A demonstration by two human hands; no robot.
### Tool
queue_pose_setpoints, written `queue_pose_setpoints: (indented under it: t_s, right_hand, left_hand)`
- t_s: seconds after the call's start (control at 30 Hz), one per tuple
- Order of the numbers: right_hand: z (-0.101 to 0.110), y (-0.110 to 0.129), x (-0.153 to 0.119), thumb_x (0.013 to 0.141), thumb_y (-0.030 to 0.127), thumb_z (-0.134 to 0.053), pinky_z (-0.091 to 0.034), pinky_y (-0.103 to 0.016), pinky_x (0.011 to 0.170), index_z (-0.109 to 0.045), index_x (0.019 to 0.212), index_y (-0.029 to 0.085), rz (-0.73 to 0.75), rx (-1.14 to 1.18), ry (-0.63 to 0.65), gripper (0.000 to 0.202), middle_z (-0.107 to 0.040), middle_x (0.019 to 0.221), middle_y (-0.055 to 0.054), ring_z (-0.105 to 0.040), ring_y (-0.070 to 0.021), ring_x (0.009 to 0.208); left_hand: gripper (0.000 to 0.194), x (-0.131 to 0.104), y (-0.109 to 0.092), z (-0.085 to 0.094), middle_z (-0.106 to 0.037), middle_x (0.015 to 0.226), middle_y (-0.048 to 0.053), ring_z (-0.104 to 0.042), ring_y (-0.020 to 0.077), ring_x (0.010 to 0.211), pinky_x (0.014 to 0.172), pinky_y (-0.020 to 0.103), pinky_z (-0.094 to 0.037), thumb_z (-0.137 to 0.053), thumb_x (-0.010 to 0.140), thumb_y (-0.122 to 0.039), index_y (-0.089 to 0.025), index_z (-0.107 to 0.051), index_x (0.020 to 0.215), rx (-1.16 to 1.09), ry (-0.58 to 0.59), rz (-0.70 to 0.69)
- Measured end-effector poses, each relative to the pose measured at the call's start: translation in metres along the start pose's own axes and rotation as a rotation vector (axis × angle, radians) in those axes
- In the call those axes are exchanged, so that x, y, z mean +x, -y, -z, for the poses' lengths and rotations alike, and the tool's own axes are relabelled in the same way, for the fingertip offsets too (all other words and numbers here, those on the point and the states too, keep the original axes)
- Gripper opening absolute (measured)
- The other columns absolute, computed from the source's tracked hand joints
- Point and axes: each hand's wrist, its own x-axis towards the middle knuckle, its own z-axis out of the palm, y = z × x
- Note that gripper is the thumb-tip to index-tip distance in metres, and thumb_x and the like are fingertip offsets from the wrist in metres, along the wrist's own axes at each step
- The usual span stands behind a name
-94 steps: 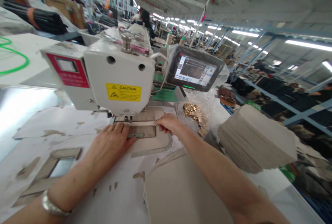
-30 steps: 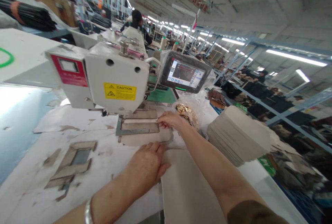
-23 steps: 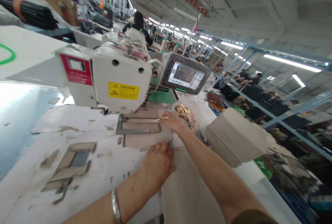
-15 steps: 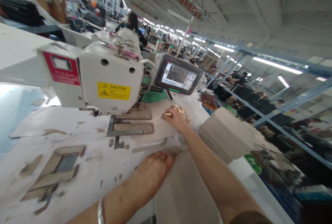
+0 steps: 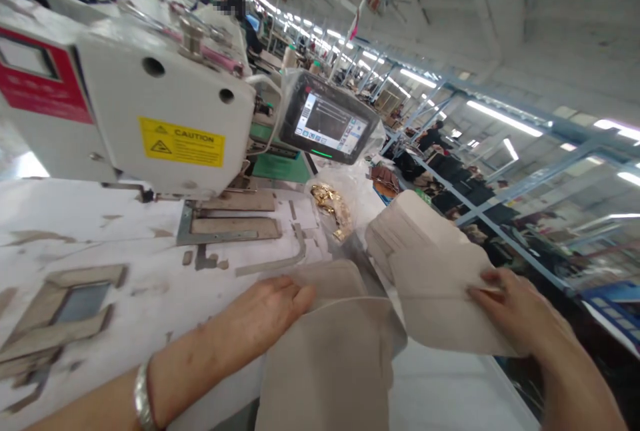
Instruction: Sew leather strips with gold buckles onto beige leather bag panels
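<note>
My left hand, with a silver bangle on its wrist, holds the edge of beige pieces at the lower middle, thumb pressed on top. At the right, my right hand pinches a flat beige piece between thumb and fingers, in front of the stack of beige pieces. Left of centre, the metal clamp frame under the machine head has no beige sheet in it. Gold-coloured metal parts lie in clear plastic beyond my left hand.
A white sewing machine with a caution label fills the upper left. Its display screen stands behind the gold parts. A taped metal template lies on the white table at the left. Another person is in the background.
My right hand has moved from the clamp area to the right and now holds a beige piece. The sheet by the clamp is gone from there. The view has shifted rightward.
</note>
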Motion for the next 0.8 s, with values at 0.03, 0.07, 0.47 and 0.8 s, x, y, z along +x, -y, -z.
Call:
queue_pose_setpoints:
  t_s: [0.03, 0.07, 0.47, 0.8]
  right_hand:
    - [-0.004, -0.006, -0.009, 0.068, 0.063, -0.059, -0.051, -0.054, 0.081, -0.065, 0.086, 0.021, -0.024, -0.046, -0.055, 0.046, -0.069, 0.093, -0.017, -0.065, -0.0377, 0.088]
    - [-0.012, -0.004, -0.018, 0.071, 0.064, -0.057, -0.051, -0.055, 0.085, -0.065, 0.093, 0.02, -0.044, -0.021, -0.054, 0.05, -0.069, 0.101, -0.019, -0.065, -0.0382, 0.093]
    - [-0.133, 0.161, -0.089, 0.097, 0.039, -0.039, -0.049, -0.045, 0.1, -0.07, 0.107, 0.02, 0.225, 0.81, 0.369, 0.038, -0.069, 0.11, -0.013, -0.063, -0.0274, 0.109]
    - [-0.12, 0.227, -0.061, 0.083, 0.047, -0.062, -0.051, -0.028, 0.059, -0.069, 0.102, 0.016, -0.07, 1.227, 0.834, 0.037, -0.071, 0.077, -0.004, -0.065, -0.0203, 0.067]
  left_hand:
    - [0.026, 0.0, 0.0, 0.0, -0.069, 0.087, 0.003, -0.065, 0.019, 0.081, 0.072, 0.028, -0.045, -0.034, 0.093, -0.006, -0.02, -0.057, 0.094, 0.015, 0.006, 0.001]
    - [0.026, 0.0, 0.0, 0.0, -0.069, 0.087, 0.004, -0.065, 0.0196, 0.081, 0.072, 0.028, -0.045, -0.034, 0.092, -0.006, -0.019, -0.056, 0.094, 0.017, 0.006, 0.009]
    - [0.018, -0.029, 0.021, 0.011, -0.062, 0.068, -0.001, -0.065, 0.0225, 0.065, 0.06, 0.031, -0.041, -0.03, 0.095, -0.042, -0.026, -0.038, 0.091, -0.279, -0.113, 0.471]
    - [0.022, -0.039, 0.039, 0.022, -0.067, 0.079, 0.005, -0.069, 0.0267, 0.082, 0.073, 0.036, -0.047, -0.033, 0.09, -0.043, -0.023, -0.04, 0.095, -0.292, -0.183, 0.788]
